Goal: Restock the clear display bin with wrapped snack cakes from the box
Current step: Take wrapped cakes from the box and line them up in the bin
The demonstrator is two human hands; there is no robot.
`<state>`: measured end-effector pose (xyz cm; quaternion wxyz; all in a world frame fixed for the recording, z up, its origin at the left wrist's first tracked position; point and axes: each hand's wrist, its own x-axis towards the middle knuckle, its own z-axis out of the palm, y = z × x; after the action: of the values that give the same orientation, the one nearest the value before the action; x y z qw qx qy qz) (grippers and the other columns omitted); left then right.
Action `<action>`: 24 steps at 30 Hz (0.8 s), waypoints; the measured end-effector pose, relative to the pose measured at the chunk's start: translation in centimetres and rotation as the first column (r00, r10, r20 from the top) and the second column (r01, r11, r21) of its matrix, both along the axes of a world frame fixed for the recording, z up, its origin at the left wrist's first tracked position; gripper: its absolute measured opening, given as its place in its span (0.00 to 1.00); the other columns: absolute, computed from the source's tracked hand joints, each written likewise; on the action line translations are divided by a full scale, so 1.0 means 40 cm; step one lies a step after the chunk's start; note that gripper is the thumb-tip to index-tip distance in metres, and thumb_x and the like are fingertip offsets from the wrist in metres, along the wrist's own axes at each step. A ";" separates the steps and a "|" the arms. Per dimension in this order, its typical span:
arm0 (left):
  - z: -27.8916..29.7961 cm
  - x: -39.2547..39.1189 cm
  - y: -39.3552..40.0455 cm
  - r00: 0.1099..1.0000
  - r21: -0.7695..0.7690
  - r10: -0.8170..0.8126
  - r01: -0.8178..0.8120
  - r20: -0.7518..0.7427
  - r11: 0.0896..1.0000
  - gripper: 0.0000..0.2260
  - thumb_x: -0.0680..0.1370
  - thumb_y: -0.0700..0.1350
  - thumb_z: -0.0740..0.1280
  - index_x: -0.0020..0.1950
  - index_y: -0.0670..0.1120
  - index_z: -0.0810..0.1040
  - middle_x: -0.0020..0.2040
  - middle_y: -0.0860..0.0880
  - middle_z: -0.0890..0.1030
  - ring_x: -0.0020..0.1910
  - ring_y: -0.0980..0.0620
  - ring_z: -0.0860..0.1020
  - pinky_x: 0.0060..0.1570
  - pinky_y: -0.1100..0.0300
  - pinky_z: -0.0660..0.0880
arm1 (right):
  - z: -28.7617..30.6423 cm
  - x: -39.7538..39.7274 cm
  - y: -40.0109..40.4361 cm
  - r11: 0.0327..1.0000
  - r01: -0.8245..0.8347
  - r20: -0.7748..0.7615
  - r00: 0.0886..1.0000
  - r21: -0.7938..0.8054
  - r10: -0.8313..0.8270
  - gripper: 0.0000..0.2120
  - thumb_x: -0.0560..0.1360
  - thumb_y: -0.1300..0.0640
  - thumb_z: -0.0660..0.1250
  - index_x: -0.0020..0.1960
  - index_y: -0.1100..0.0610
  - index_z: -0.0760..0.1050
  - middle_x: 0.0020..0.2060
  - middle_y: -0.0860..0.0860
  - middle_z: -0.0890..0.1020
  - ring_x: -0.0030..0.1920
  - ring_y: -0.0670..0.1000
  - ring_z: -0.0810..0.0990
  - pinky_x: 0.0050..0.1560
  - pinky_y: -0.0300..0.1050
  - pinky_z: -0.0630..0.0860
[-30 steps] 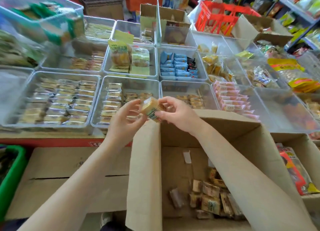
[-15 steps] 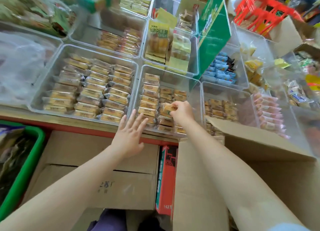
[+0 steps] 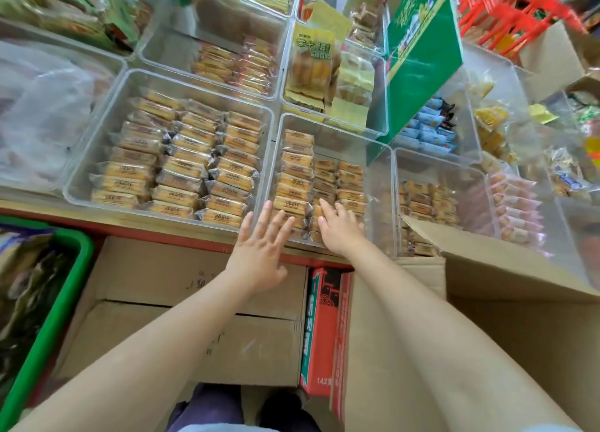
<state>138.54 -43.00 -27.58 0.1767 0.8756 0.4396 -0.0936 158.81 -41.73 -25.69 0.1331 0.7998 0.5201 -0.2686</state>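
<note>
While the right hand (image 3: 341, 228) reaches over the near wall of the clear display bin (image 3: 380, 172) at the centre of the frame, its fingers lie straight and a little apart on top of the wrapped snack cakes (image 3: 293, 185) in the near rows. I cannot tell if one cake is under the palm, but nothing is pinched between fingers and thumb. The left hand (image 3: 259, 246) hovers just before the same bin, at its lower left corner, fingers spread wide and holding nothing.

The step in hand seems to be the placing: a cake is being settled and pressed flat into its row. The bin is only partly filled; three rows stand at its left side, and the right part and the far end show bare plastic.

The cardboard box (image 3: 487, 269), from which the cakes come, stands open at the lower right of the frame; its inside is hidden here. The next move probably calls for the right hand to draw back over the bin wall, go down into this box and take another cake, then set it in line with the others.
</note>
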 end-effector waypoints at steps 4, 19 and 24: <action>0.019 0.004 0.004 0.999 -0.038 0.016 -0.017 -0.035 0.999 0.44 0.79 0.60 0.62 0.82 0.51 0.35 0.83 0.48 0.38 0.76 0.44 0.24 0.76 0.39 0.31 | 0.083 -0.008 0.000 0.992 -0.100 0.008 0.995 -0.075 0.101 0.26 0.85 0.47 0.50 0.82 0.44 0.49 0.82 0.52 0.51 0.81 0.61 0.45 0.78 0.66 0.45; 0.309 0.435 -0.471 0.521 -0.683 0.613 -0.078 0.593 0.727 0.42 0.75 0.49 0.70 0.82 0.62 0.48 0.80 0.64 0.54 0.79 0.58 0.53 0.79 0.47 0.55 | 0.301 0.416 -0.529 0.474 0.014 -0.050 0.997 0.880 0.062 0.12 0.79 0.57 0.58 0.42 0.58 0.77 0.32 0.46 0.75 0.31 0.44 0.72 0.32 0.32 0.69; 0.287 0.465 -0.458 0.398 -0.760 0.739 -0.141 0.543 0.635 0.38 0.70 0.47 0.66 0.79 0.65 0.59 0.76 0.63 0.63 0.77 0.58 0.61 0.76 0.50 0.61 | 0.113 0.530 -0.614 0.955 -0.014 -0.076 0.996 0.297 0.038 0.11 0.82 0.54 0.58 0.57 0.56 0.77 0.46 0.49 0.81 0.45 0.52 0.79 0.40 0.47 0.77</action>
<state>157.16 -61.33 -16.10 0.6486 0.5393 0.4762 0.2483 180.00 -66.31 -21.17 -0.0059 0.7923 0.5699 -0.2177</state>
